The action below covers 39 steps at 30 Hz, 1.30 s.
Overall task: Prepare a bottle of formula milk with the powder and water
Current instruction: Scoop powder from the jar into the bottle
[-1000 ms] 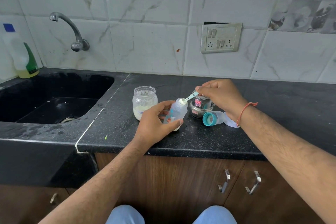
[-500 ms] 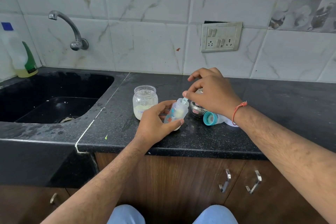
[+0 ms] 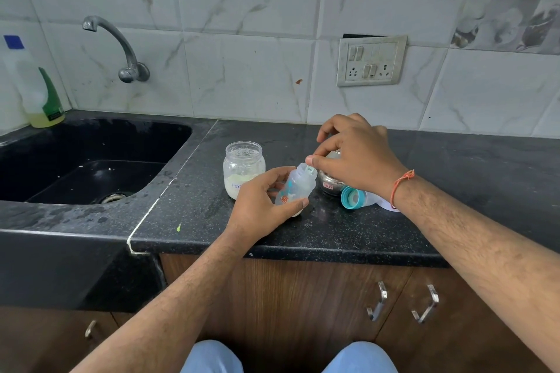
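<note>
My left hand (image 3: 260,204) grips a small clear baby bottle (image 3: 295,185), tilted toward the right on the black counter (image 3: 333,236). My right hand (image 3: 351,157) pinches a small teal scoop (image 3: 309,170) turned over at the bottle's open mouth; most of the scoop is hidden by my fingers. A little white powder lies inside the bottle. An open glass jar (image 3: 244,168) with pale powder at its bottom stands just left of the bottle. The bottle's teal cap with teat (image 3: 354,197) lies on its side to the right.
A small steel pot (image 3: 328,183) sits behind the bottle, partly under my right hand. A black sink (image 3: 85,166) with a wall tap (image 3: 121,48) lies to the left, a soap bottle (image 3: 39,91) at its far corner. A switch panel (image 3: 371,60) is on the tiled wall.
My right hand swung the scoop from level above the bottle down onto its mouth and turned it over. The left hand kept holding the bottle in place.
</note>
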Available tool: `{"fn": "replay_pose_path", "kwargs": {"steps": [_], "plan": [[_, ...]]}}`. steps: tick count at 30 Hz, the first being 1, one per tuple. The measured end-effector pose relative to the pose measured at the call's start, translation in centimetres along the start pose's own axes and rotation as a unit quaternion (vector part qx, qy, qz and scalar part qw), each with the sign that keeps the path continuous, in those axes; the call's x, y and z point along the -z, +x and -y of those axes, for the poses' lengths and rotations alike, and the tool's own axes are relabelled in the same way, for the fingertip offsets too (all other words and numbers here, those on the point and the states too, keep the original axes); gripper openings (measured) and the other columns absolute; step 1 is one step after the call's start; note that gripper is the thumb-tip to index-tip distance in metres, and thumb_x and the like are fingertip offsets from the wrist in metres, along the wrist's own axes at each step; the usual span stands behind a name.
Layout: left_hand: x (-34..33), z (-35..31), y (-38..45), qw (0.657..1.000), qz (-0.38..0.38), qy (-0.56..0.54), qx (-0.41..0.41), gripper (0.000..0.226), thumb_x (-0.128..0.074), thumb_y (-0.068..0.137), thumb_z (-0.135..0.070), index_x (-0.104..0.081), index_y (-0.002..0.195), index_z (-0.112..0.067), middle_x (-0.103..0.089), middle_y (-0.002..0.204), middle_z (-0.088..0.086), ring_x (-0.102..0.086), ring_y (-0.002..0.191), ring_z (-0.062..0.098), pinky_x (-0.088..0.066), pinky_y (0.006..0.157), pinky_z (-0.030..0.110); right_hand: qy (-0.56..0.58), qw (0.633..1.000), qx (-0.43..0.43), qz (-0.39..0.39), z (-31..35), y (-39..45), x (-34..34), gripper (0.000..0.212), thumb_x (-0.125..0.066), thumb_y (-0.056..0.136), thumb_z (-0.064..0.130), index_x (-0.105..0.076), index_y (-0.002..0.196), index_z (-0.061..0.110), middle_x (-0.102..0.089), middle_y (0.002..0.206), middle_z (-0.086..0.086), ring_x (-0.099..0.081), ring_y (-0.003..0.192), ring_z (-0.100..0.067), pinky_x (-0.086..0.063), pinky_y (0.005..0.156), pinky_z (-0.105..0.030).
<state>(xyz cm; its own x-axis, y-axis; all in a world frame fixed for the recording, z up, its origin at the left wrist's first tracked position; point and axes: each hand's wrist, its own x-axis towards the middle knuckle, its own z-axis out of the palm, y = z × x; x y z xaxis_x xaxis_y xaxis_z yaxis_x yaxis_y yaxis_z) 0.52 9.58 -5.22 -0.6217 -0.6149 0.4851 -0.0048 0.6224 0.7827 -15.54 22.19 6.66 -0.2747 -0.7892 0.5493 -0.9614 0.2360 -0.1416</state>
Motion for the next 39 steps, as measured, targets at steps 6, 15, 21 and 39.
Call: {"fn": "replay_pose_path", "kwargs": {"steps": [6, 15, 21, 39], "plan": [[0.0, 0.1, 0.0, 1.0, 0.001, 0.001, 0.001, 0.063, -0.098, 0.082, -0.03, -0.071, 0.139, -0.031, -0.074, 0.12, -0.026, -0.067, 0.111, -0.01, -0.055, 0.091, 0.009, 0.031, 0.999, -0.027, 0.01, -0.2, 0.2, 0.3, 0.024, -0.075, 0.085, 0.062, -0.082, 0.08, 0.04, -0.062, 0.101, 0.019, -0.055, 0.104, -0.006, -0.036, 0.092, -0.043], [-0.2, 0.5, 0.1, 0.999, 0.008, -0.019, 0.04, 0.065, -0.099, 0.08, -0.031, -0.071, 0.138, -0.033, -0.078, 0.12, -0.022, -0.073, 0.113, -0.002, -0.061, 0.103, 0.026, 0.275, 0.941, -0.197, -0.004, -1.7, 0.2, 1.0, 0.022, -0.084, 0.086, 0.043, -0.083, 0.078, 0.023, -0.076, 0.076, 0.003, -0.065, 0.071, -0.01, -0.05, 0.067, -0.027], [-0.2, 0.1, 0.2, 0.998, 0.017, -0.02, 0.065, 0.071, -0.099, 0.081, -0.031, -0.069, 0.146, -0.027, -0.079, 0.125, -0.017, -0.072, 0.117, -0.005, -0.059, 0.11, 0.03, 0.38, 0.871, -0.311, 0.0, -2.3, -0.1, 0.6, 0.021, -0.082, 0.088, 0.039, -0.079, 0.083, 0.02, -0.069, 0.078, 0.006, -0.056, 0.074, -0.011, -0.044, 0.065, -0.029], [6.7, 3.7, 1.1, 0.982, -0.088, -0.021, 0.168, 0.115, -0.102, 0.073, -0.04, -0.033, 0.165, -0.032, -0.058, 0.151, -0.013, -0.059, 0.131, 0.005, -0.049, 0.116, 0.036, 0.393, 0.886, -0.246, 0.004, 2.3, 5.3, -3.4, 0.031, -0.083, 0.086, 0.045, -0.083, 0.085, 0.014, -0.077, 0.083, -0.001, -0.059, 0.071, -0.011, -0.043, 0.058, -0.025]]}}
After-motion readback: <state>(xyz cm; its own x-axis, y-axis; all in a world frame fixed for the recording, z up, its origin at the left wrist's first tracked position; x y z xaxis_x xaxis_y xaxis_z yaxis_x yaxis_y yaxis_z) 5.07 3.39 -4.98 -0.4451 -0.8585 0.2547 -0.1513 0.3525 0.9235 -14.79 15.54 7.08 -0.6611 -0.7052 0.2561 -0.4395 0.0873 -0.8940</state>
